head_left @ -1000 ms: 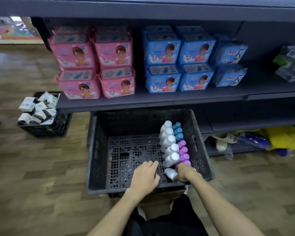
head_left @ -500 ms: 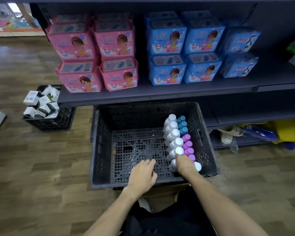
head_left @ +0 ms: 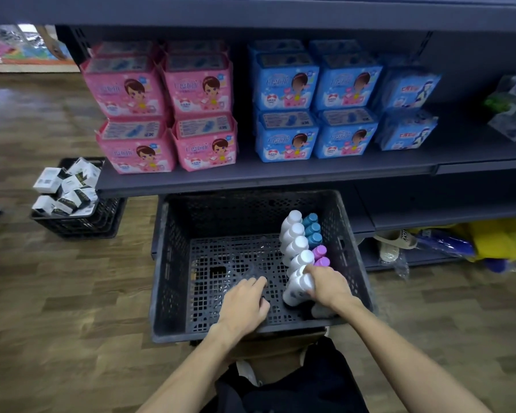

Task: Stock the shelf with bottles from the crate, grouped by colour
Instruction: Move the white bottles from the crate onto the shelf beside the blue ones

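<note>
We're looking down into the dark crate [head_left: 173, 263] on the floor, right under the shelf [head_left: 251, 177]. Along its right side we count a row of white bottles [head_left: 294, 231]: four standing free, plus a fifth white bottle [head_left: 297, 289] at the near end. Beside them, three teal bottles [head_left: 312, 229] and two purple bottles [head_left: 320, 256] that we can see; the right hand [head_left: 328, 286] covers whatever follows. That hand's fingers are curled round the near white bottle, tilting it. The left hand [head_left: 243, 302] rests on the crate floor, fingers loosely bent, holding nothing. Up on the shelf we see four pink packs [head_left: 161, 111] stacked two on two, and six blue packs [head_left: 340, 105] in three stacks of two. Left on the floor, a smaller basket [head_left: 81, 222] of white boxes [head_left: 66, 186].
</note>
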A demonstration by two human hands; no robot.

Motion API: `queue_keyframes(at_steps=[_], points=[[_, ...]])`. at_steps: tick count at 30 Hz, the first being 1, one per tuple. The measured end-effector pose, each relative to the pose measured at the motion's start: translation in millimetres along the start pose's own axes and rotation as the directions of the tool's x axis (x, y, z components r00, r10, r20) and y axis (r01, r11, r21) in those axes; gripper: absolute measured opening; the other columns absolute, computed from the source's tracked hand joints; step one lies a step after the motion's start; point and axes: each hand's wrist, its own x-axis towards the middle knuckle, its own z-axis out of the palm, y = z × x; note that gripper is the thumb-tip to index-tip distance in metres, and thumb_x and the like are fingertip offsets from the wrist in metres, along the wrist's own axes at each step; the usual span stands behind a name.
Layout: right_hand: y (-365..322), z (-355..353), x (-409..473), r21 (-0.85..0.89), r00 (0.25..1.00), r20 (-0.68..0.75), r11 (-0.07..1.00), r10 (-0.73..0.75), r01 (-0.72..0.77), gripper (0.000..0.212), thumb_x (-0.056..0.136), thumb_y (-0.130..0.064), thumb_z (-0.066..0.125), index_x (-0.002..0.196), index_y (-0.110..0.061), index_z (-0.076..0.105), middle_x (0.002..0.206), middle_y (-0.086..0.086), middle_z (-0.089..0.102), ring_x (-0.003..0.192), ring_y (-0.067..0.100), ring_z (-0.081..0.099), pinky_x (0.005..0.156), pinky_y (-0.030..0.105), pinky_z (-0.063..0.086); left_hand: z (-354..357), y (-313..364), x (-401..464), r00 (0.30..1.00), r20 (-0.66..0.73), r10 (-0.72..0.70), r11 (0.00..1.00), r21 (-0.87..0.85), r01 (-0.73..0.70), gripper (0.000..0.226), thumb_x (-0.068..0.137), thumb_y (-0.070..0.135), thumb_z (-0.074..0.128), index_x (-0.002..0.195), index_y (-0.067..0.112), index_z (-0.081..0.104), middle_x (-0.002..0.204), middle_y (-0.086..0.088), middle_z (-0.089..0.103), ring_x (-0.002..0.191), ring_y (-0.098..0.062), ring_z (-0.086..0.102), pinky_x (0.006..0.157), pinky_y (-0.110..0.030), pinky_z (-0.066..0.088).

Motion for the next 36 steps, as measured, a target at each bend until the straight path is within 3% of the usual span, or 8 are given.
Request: queue_keyframes(at_steps=[3,6,9,14,19,26,36], points=[[-0.8,-21.2,-4.1,0.193,0.992,-0.099,0.976,-0.083,0.101,0.036,0.083,-0.03,0.064,0.114,-0.024,0.049,0.098,0.004,0.063,0.091,0.029,0.06,0.074,0.037,0.047,-10.1,-1.3,13.4,0.999,-0.021,0.029,1.0,0.005,-0.029,0.023,0.09,0.03,0.044,0.111,0.022,0.048,0.098,0.004,0.059,0.091,-0.017,0.055,0.071,-0.031,0.049],[-5.2,-42.6,-8.3,0.433,0.972,-0.221,0.885,-0.078,0.169,0.037,0.078,-0.031,0.072,0.104,-0.027,0.046,0.092,-0.002,0.062,0.081,0.021,0.058,0.073,0.041,0.05,-25.7,-1.1,29.2,0.998,-0.056,0.041,0.999,0.022,-0.04,0.026,0.089,0.029,0.046,0.114,0.021,0.049,0.099,0.004,0.059,0.092,-0.017,0.054,0.069,-0.03,0.047],[-11.6,-65.8,-9.8,0.508,0.936,-0.342,0.821,-0.084,0.259,0.034,0.078,-0.03,0.073,0.102,-0.031,0.048,0.095,-0.01,0.064,0.083,0.018,0.063,0.076,0.045,0.053,-44.0,-0.4,42.9,0.995,-0.082,0.059,0.998,0.042,-0.056,0.027,0.089,0.028,0.046,0.114,0.02,0.05,0.095,0.003,0.058,0.088,-0.017,0.053,0.067,-0.03,0.045],[-21.1,-113.0,-5.4,0.496,0.857,-0.504,0.775,-0.112,0.393,0.031,0.082,-0.037,0.072,0.106,-0.03,0.054,0.098,-0.014,0.066,0.09,0.009,0.064,0.084,0.039,0.054,-79.8,0.0,70.5,0.98,-0.157,0.118,0.989,0.105,-0.102,0.028,0.086,0.03,0.049,0.112,0.02,0.052,0.092,0.003,0.058,0.088,-0.019,0.054,0.066,-0.032,0.043],[-31.1,-158.5,-2.4,0.413,0.776,-0.612,0.776,-0.151,0.477,0.034,0.083,-0.03,0.072,0.113,-0.024,0.058,0.105,-0.011,0.067,0.098,0.009,0.064,0.089,0.039,0.053,-121.5,3.2,98.3,0.955,-0.234,0.181,0.976,0.164,-0.145,0.03,0.083,0.029,0.052,0.111,0.019,0.055,0.09,0.003,0.06,0.087,-0.022,0.057,0.065,-0.036,0.045],[-44.6,-216.5,-10.6,0.371,0.725,-0.664,0.759,-0.186,0.535,0.031,0.086,-0.029,0.072,0.113,-0.022,0.058,0.106,-0.01,0.067,0.097,0.01,0.063,0.088,0.037,0.053,-178.9,13.3,118.9,0.918,-0.312,0.245,0.957,0.229,-0.178,0.023,0.082,0.028,0.053,0.102,0.018,0.051,0.086,0.001,0.059,0.083,-0.024,0.055,0.064,-0.038,0.047],[-76.3,-320.7,-33.6,0.328,0.624,-0.749,0.694,-0.222,0.641,0.026,0.084,-0.028,0.074,0.106,-0.023,0.062,0.099,-0.008,0.071,0.092,0.007,0.067,0.088,0.035,0.055,-281.5,35.8,137.4,0.81,-0.481,0.335,0.926,0.327,-0.189,0.027,0.083,0.027,0.051,0.108,0.019,0.053,0.087,0.003,0.061,0.084,-0.022,0.057,0.064,-0.04,0.05]])
